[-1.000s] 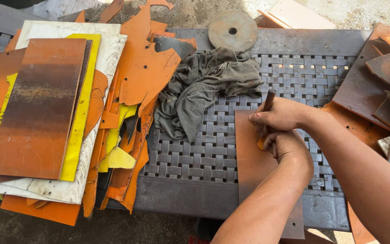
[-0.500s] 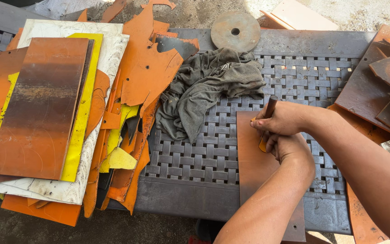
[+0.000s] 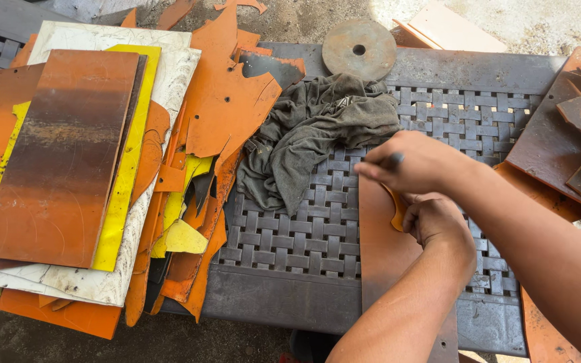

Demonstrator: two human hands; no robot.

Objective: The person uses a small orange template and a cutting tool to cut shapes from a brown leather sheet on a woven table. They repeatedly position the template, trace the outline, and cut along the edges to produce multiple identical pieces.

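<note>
A long brown sheet [image 3: 384, 269] lies on the dark woven table [image 3: 290, 235], reaching over its front edge. My left hand [image 3: 438, 222] presses a small curved orange piece [image 3: 398, 210] flat on that sheet. Just above it, my right hand [image 3: 411, 165] pinches a dark marker [image 3: 393, 160] with its tip down at the top edge of the orange piece. Both forearms cover much of the sheet's right side.
A crumpled grey cloth [image 3: 317, 134] lies left of my hands. A round metal disc [image 3: 359, 48] sits at the table's back edge. Stacked brown, yellow and white sheets [image 3: 62, 161] and orange offcuts [image 3: 223, 114] fill the left. Dark brown plates [image 3: 559, 134] lie at right.
My right hand with the marker has shifted a little left and up along the orange piece. The left hand stays pressed on it.
</note>
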